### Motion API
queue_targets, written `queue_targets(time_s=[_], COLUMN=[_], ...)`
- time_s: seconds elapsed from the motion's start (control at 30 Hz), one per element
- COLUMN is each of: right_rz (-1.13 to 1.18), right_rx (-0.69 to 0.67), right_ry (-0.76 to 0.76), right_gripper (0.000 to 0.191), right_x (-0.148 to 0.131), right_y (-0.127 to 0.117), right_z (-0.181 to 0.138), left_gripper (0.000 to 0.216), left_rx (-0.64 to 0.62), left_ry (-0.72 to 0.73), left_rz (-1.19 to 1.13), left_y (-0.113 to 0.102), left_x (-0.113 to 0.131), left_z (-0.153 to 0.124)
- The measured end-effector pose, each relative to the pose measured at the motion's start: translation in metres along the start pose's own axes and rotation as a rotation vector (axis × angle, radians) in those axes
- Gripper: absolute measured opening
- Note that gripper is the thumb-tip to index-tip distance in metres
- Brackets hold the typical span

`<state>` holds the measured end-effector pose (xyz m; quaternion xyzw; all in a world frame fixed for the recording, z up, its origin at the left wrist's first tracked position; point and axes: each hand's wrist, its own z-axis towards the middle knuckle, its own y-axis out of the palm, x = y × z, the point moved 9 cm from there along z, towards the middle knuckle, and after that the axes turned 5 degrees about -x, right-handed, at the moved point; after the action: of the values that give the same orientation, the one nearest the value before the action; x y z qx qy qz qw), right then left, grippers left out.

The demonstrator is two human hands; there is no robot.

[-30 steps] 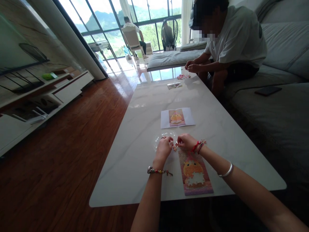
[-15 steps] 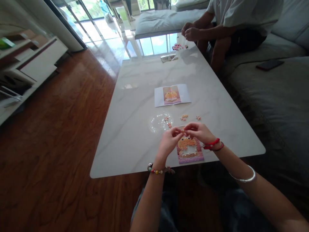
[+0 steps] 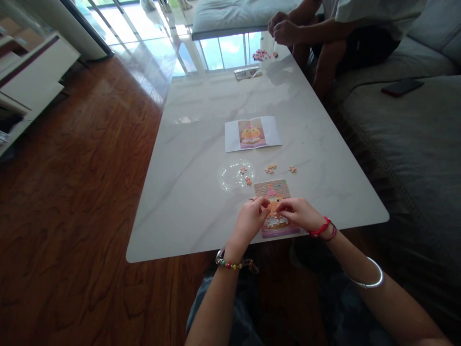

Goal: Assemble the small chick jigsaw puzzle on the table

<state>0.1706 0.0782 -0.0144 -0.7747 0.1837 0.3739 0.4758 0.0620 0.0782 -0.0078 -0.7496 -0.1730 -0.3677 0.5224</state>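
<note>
A jigsaw puzzle (image 3: 272, 187) with an orange cartoon picture lies near the front edge of the marble-look table. In its lower half a pale gap shows, partly covered by my fingers. Over the puzzle's left side, my left hand (image 3: 252, 217) has its fingertips pinched together; whatever they hold is too small to make out. From the right, my right hand (image 3: 299, 213) pinches what looks like a small orange puzzle piece just above the gap. Several loose puzzle pieces (image 3: 271, 168) lie beyond the puzzle's top edge.
A creased reference sheet (image 3: 232, 137) with the same picture lies mid-table. Farther off are a silvery packet (image 3: 248, 73) and a pile of colourful bits (image 3: 261, 55), near another person's hands (image 3: 283, 30). A phone (image 3: 402, 87) rests on the sofa (image 3: 406, 125) at right.
Both my hands have moved down the puzzle from its upper part to beside the gap, uncovering its top. My hands are slightly farther apart. The view has tilted downward.
</note>
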Motion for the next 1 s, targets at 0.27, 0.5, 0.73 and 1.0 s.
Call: queue_targets(time_s=[0.27,0.5,0.73,1.0], right_rz=[-0.120,-0.261,-0.370,-0.679], right_rx=[0.086,0.172,0.293,0.184], right_ry=[0.024,-0.047,-0.013,-0.125], right_gripper=[0.014,0.014,0.017,0.020], right_x=[0.001,-0.010,-0.009,-0.026], right_y=[-0.001,0.004,0.008,0.023], right_z=[-0.003,-0.007,-0.014,-0.031], left_gripper=[0.011,0.008,0.009,0.012], left_rx=[-0.038,-0.009,-0.006,-0.005], left_ry=[-0.005,-0.068,-0.140,-0.164], left_rz=[0.116,0.126,0.130,0.151], left_y=[0.010,0.015,0.017,0.017], left_x=[-0.003,-0.006,-0.011,-0.010], left_z=[0.002,0.006,0.008,0.006])
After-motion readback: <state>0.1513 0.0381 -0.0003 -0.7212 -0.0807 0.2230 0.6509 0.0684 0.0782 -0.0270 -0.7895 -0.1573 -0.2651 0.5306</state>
